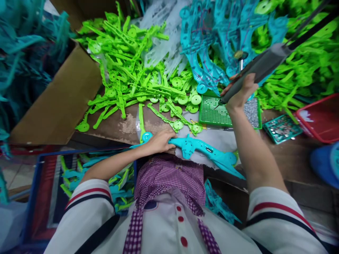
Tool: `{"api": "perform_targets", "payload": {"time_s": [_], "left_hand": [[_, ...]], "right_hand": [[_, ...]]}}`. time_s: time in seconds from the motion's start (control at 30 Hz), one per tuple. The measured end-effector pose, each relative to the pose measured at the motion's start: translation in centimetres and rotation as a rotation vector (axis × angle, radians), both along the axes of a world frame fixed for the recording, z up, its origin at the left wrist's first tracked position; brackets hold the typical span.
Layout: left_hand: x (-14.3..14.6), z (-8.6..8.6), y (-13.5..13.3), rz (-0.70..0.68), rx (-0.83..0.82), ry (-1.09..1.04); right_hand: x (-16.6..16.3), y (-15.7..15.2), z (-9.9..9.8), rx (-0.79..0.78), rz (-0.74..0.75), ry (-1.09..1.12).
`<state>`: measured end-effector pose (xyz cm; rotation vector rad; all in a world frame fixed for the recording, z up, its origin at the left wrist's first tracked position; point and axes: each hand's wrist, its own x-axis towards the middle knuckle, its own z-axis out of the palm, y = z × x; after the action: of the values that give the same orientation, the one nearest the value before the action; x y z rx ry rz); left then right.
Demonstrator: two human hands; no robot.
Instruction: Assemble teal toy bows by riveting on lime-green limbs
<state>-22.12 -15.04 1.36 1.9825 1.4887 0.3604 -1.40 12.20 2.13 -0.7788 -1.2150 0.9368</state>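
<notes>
My left hand (161, 141) is closed around the middle of a turquoise plastic toy bow (205, 148), which lies across the front edge of the workbench. Part of the bow is hidden under that hand and forearm. In my right hand (242, 91) is a grey electric screwdriver (261, 65), its cable running up to the top right. The screwdriver's thin bit points down over a green screw tray (217, 111) with a grid of small holes. Loose silver screws (251, 111) lie in the tray's right part.
Lime-green plastic arms (127, 67) are heaped along the back, beside turquoise bow halves (203, 49) and translucent parts (164, 31). A cardboard box flap (57, 102) stands at left. At right are a small parts tray (282, 128), a red basket (317, 118) and a blue container (325, 164).
</notes>
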Motion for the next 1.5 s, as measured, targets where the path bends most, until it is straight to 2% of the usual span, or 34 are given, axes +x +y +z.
{"api": "perform_targets", "payload": {"time_s": [0.33,0.4,0.5,0.63,0.73,0.83,0.93,1.23,1.4,1.5], "left_hand": [[0.1,0.3,0.1,0.006,-0.016,0.007],[0.1,0.4,0.0,0.007,-0.021,0.015],[0.1,0.6,0.0,0.008,-0.027,0.018],[0.1,0.3,0.0,0.022,-0.022,0.003],[0.1,0.1,-0.1,0.02,-0.012,-0.016],[0.2,0.0,-0.1,0.014,-0.015,-0.015],[0.2,0.1,0.0,0.006,-0.014,-0.009],[0.3,0.7,-0.1,0.002,-0.006,0.02],[0.4,0.6,-0.2,-0.006,0.006,0.015],[0.4,0.5,-0.2,0.0,0.012,0.013]], "right_hand": [[-0.4,-1.0,0.4,-0.008,-0.013,0.016],[-0.2,-1.0,1.2,0.008,-0.012,0.052],[0.3,-1.8,3.5,0.0,-0.038,0.085],[1.0,-6.5,7.5,-0.035,-0.003,0.148],[0.4,-12.2,8.5,-0.093,0.153,0.127],[-1.1,-17.4,7.4,-0.201,0.335,0.103],[-2.7,-19.9,5.7,-0.26,0.348,0.094],[-4.3,-19.9,4.9,-0.313,0.385,0.053],[-4.4,-20.2,3.4,-0.227,0.518,0.1],[-4.1,-20.1,2.9,-0.202,0.539,0.114]]}}
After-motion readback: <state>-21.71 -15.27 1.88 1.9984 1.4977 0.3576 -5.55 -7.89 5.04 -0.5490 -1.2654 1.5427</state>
